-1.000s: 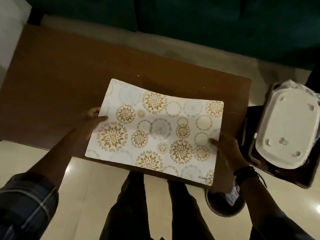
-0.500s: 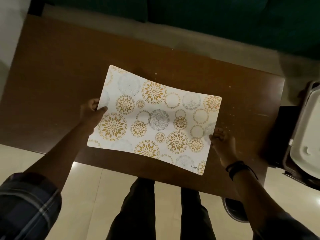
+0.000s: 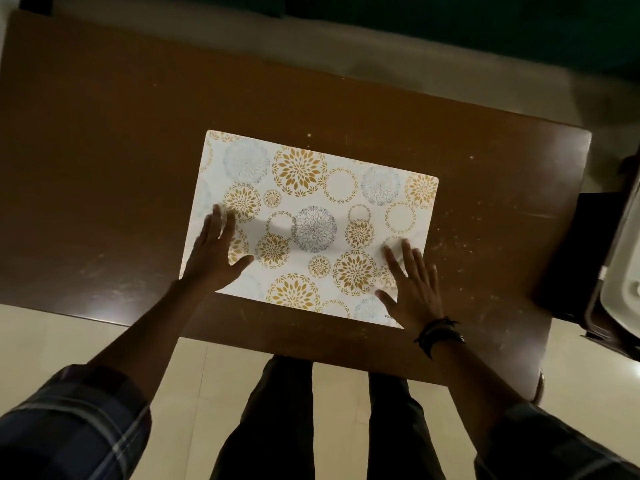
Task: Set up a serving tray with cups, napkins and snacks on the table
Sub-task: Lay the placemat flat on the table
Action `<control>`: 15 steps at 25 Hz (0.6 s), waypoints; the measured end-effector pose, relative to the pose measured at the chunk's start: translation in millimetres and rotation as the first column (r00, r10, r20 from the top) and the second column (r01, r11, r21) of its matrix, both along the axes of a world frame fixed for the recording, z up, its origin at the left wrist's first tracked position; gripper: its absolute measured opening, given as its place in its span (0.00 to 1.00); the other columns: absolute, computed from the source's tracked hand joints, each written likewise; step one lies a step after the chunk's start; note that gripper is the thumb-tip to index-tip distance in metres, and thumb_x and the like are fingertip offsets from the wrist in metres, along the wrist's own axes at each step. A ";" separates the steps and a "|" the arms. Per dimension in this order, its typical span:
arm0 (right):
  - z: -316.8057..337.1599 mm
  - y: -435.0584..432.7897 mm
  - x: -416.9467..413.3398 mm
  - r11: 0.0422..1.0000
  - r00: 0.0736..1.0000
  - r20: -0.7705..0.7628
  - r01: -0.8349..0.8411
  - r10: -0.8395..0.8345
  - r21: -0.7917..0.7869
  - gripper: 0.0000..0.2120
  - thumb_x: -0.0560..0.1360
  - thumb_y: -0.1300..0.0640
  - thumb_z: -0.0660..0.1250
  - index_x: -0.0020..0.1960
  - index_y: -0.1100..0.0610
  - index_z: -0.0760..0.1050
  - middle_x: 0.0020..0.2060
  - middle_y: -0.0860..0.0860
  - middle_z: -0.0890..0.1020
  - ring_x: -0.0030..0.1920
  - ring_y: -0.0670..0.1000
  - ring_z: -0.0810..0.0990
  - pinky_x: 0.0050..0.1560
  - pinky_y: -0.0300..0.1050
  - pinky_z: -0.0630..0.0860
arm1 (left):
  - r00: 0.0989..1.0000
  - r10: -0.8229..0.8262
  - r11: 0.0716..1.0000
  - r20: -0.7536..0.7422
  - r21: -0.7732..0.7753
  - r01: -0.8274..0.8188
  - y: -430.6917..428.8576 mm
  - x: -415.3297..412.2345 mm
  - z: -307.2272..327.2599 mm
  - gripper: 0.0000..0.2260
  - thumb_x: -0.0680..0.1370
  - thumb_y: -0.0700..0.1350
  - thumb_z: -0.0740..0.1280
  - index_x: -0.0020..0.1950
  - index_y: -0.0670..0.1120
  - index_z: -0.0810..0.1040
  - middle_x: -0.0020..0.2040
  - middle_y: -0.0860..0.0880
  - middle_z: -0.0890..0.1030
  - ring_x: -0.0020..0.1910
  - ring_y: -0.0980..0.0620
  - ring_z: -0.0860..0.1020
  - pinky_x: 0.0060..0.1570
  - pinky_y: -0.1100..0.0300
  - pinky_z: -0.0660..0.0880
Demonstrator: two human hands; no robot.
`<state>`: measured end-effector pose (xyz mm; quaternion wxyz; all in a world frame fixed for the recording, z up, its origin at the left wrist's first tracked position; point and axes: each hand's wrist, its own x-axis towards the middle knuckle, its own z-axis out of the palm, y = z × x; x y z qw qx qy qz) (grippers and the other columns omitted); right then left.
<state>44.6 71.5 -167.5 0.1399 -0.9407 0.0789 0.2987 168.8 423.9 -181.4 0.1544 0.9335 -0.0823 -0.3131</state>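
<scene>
A white placemat (image 3: 311,216) printed with gold and grey flower circles lies flat on the brown wooden table (image 3: 104,150), a little right of its middle. My left hand (image 3: 214,251) rests palm down on the mat's left edge, fingers spread. Over the mat's near right corner my right hand (image 3: 412,289) is flat with fingers apart, a dark band on its wrist. Neither hand holds anything. At the right frame edge a white tray (image 3: 623,271) shows in part, upside down on a dark stand.
The dark stand (image 3: 571,258) sits just beyond the table's right end. A green sofa (image 3: 450,29) runs along the far side. My legs stand at the table's near edge, over pale floor tiles (image 3: 52,341).
The mat was held by both hands above the table; now it lies flat on it and both hands have let go and press on top. The view shifted left.
</scene>
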 end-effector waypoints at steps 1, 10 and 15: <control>-2.1 -1.4 -0.4 0.999 1.000 0.001 -0.015 0.015 -0.029 0.39 0.76 0.40 0.62 0.78 0.45 0.41 0.79 0.54 0.42 0.78 0.58 0.44 0.76 0.62 0.47 | 1.000 0.006 1.000 0.004 -0.001 -0.006 -0.9 -0.9 -1.2 0.43 0.75 0.51 0.70 0.79 0.42 0.46 0.79 0.39 0.42 0.79 0.37 0.44 0.75 0.39 0.53; 21.9 -24.2 -5.0 0.959 0.967 0.138 0.180 -0.213 0.220 0.43 0.75 0.37 0.62 0.78 0.50 0.42 0.79 0.51 0.44 0.78 0.56 0.42 0.78 0.58 0.48 | 0.994 0.077 0.997 0.073 -0.016 -0.076 -48.2 -7.8 15.5 0.37 0.77 0.56 0.63 0.79 0.44 0.50 0.80 0.42 0.49 0.79 0.41 0.48 0.75 0.38 0.50; 64.6 -76.8 -40.4 0.779 0.761 0.225 0.521 -0.609 0.348 0.44 0.74 0.41 0.67 0.78 0.50 0.44 0.79 0.51 0.48 0.79 0.50 0.46 0.78 0.58 0.52 | 0.989 0.141 0.979 0.051 -0.157 -0.131 -167.5 -39.1 43.0 0.33 0.79 0.53 0.64 0.78 0.44 0.53 0.79 0.43 0.55 0.78 0.41 0.54 0.74 0.40 0.58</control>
